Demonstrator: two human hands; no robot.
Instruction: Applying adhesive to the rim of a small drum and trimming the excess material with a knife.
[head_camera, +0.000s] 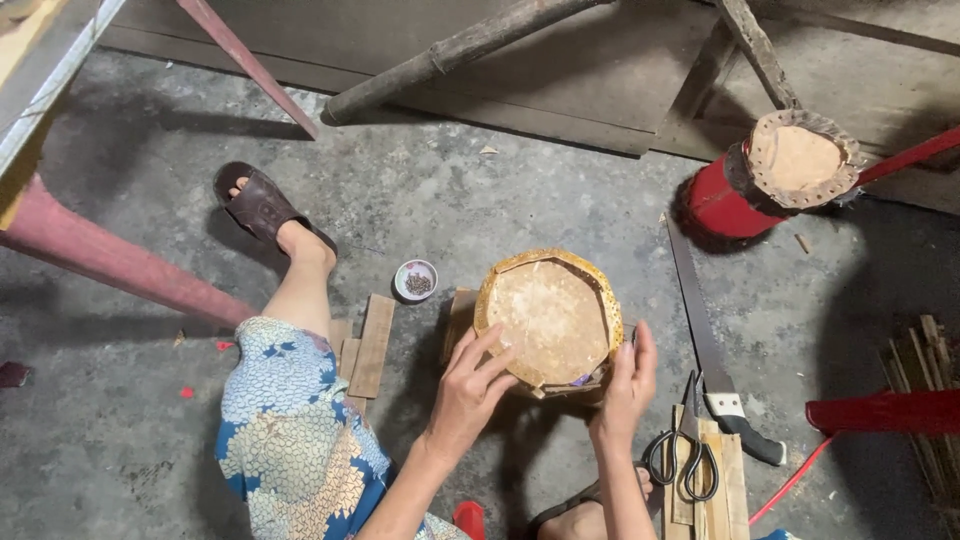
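Head view, left to right: a small white bowl of dark bits (416, 281) sits near flat wooden slats (371, 345). On the concrete floor (150, 430), the left hand (468, 392) and right hand (628, 385) clasp a round skin-topped small drum (548, 318), face up, its body hidden. Black-handled scissors (685, 462), a long handsaw (712, 352) and a red drum (770, 180) lie rightward.

I see round skin-topped drum with woven rim (548, 318) on concrete floor (500, 190), centre of view. My left hand (468, 392) on drum's near-left edge, my right hand (628, 385) on its near-right edge. Small round bowl of dark bits (416, 280) just left of drum; flat wooden slats (372, 345) left of it, beside my leg. Long handsaw (705, 340) right of drum; black-handled scissors (684, 462) on wooden strips (722, 490) near-right. Red cylindrical drum with laced skin top (775, 175) far right, well apart.
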